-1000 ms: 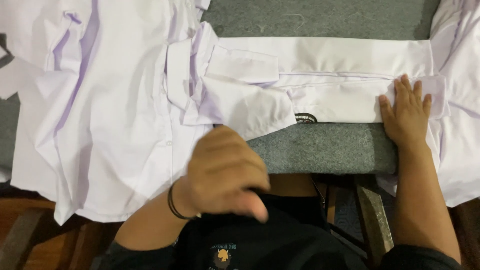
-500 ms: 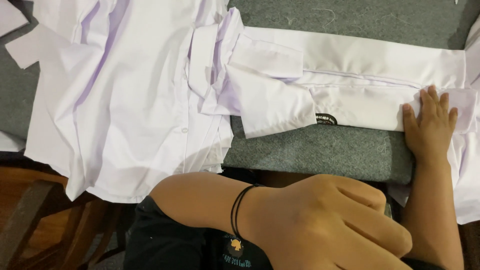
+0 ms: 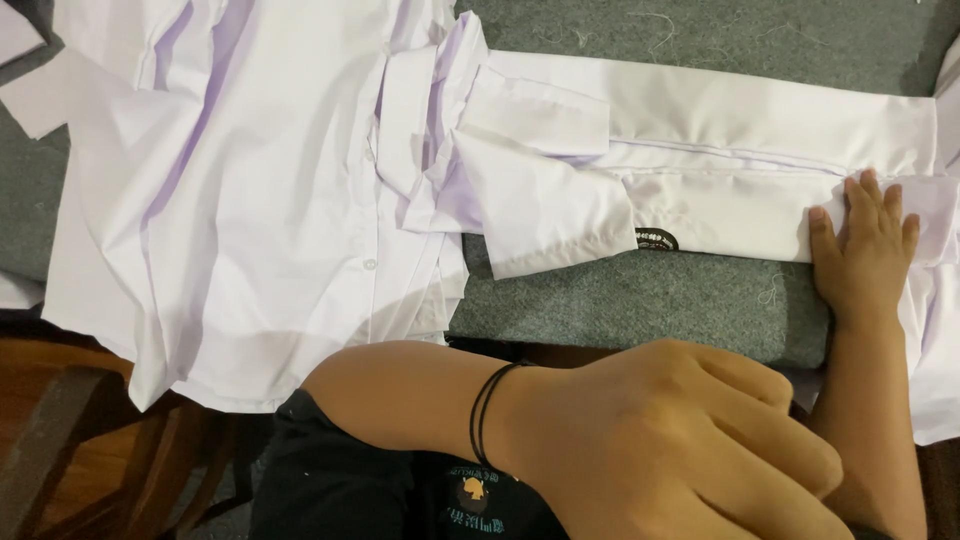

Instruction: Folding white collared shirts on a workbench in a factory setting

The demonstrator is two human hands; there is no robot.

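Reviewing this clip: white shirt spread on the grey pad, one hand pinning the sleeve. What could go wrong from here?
1. The shirt hangs over the near edge of the pad; it might slide off toward the wooden chair.
2. Only the right hand pins the sleeve, with flat fingers. A tug from elsewhere could undo the fold.
3. The left hand is close to the camera, above the lap, blocking the view of the near edge.

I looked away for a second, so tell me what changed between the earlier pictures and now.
The left hand, a black band on its wrist, swept from the shirt's folded edge across the front to the right, close under the camera, holding nothing. The view shifted with it. The right hand stayed flat, fingers spread, pressing the folded sleeve of the white shirt, which lies as before on the grey felt surface.
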